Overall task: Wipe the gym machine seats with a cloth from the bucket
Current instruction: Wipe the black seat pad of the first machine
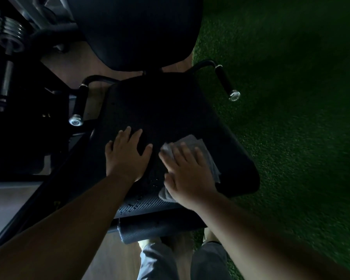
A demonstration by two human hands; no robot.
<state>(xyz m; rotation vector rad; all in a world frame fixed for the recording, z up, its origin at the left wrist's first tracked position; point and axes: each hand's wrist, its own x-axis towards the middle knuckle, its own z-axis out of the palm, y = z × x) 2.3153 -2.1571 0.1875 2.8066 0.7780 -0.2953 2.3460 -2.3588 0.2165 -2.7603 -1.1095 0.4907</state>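
Dim light over the whole scene, and off to the right spreads a wide stretch of green turf (291,118), grainy and dark toward the top. Up in the left corner sits a stack of metal weight plates (11,29) on a chrome bar (5,77), half lost in shadow. Two black side handles with shiny end caps stick out, one on the left (77,110), one on the right (226,81). Wooden flooring (113,257) shows pale along the bottom
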